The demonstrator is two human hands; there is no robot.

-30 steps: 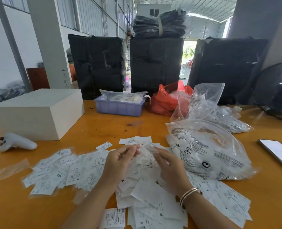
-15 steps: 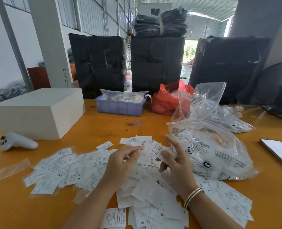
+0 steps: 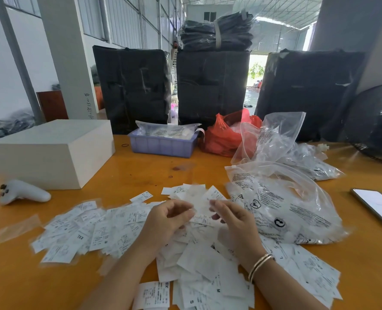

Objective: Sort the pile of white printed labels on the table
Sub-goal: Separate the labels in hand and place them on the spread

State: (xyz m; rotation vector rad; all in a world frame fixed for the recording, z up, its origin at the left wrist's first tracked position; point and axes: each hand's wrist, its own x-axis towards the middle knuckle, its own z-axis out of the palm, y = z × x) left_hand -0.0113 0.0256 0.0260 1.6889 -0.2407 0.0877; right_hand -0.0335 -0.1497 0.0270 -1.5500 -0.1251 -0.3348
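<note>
White printed labels lie in a loose pile point(image 3: 204, 268) on the orange table point(image 3: 127, 175), right in front of me. A flatter spread of labels point(image 3: 100, 229) reaches out to the left, some marked XXL, M and XS. My left hand point(image 3: 166, 221) and my right hand point(image 3: 235, 223) hover close together over the pile's far end. Both have curled fingers and pinch a blurred white label point(image 3: 200, 203) between them, one on each side. A bracelet sits on my right wrist.
A large clear printed plastic bag point(image 3: 284, 209) lies just right of my hands, with more clear bags point(image 3: 275, 139) behind it. Also here: phone point(image 3: 379, 208) far right, white box point(image 3: 51, 153), white controller point(image 3: 23, 193), blue tray point(image 3: 163, 146), red bag point(image 3: 223, 136), fan point(image 3: 378, 124).
My right hand came back left and down from near the plastic bag towards my left hand. The two hands now meet on one label above the pile.
</note>
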